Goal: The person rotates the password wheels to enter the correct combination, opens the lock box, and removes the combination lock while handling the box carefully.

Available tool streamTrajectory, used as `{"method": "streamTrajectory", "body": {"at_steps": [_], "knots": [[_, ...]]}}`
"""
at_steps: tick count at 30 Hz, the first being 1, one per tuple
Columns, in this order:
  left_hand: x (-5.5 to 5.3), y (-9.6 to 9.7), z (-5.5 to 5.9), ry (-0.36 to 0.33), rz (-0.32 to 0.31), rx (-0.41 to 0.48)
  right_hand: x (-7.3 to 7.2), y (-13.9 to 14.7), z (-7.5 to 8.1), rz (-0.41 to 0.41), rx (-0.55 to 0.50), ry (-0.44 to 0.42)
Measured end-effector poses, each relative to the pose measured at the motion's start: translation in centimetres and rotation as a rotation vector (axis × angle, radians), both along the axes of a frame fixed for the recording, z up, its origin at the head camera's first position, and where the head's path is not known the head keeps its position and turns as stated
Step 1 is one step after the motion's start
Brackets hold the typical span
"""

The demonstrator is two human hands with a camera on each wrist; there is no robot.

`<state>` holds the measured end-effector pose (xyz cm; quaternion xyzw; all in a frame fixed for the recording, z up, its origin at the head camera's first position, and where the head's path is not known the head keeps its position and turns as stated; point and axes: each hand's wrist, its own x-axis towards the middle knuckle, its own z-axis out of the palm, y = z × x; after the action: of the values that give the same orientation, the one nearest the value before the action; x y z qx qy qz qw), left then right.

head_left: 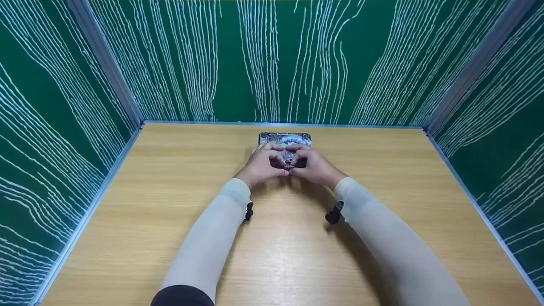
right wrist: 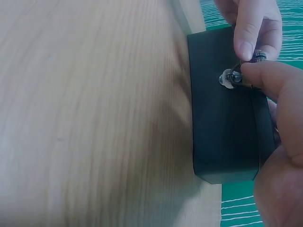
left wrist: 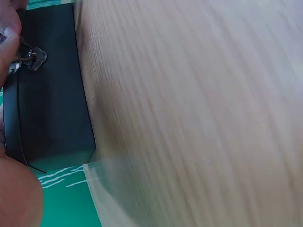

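Observation:
A dark box (right wrist: 222, 127) with a patterned lid (head_left: 276, 137) sits near the back edge of the table. On its front is a metal clasp (right wrist: 228, 79), through which passes the shackle of a small combination padlock (right wrist: 260, 55). My left hand (head_left: 263, 163) and right hand (head_left: 312, 165) meet over the front of the box, thumbs and fingertips close together. Both pinch the padlock between them, partly covering it. The clasp (left wrist: 37, 59) also shows in the left wrist view, with the padlock's body mostly hidden by fingers.
The wooden table (head_left: 170, 204) spreads around the box and under the forearms. Green panels (head_left: 229, 59) with white wavy lines stand behind it and at both sides, with grey posts (head_left: 106, 63) at the corners.

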<state>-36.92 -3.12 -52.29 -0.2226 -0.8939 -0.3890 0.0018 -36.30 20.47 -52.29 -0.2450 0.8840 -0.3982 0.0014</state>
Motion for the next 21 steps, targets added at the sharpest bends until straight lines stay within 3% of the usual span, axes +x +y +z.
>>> {"method": "streamTrajectory", "body": {"at_steps": [12,21], "knots": [[0.02,-0.15,0.32,0.002,-0.056,0.024,-0.09,-0.07,0.03,-0.012,0.014,0.034],[-0.2,-0.18,0.13,-0.003,-0.049,0.019,-0.13,-0.14,-0.07,-0.027,-0.003,0.01]]}}
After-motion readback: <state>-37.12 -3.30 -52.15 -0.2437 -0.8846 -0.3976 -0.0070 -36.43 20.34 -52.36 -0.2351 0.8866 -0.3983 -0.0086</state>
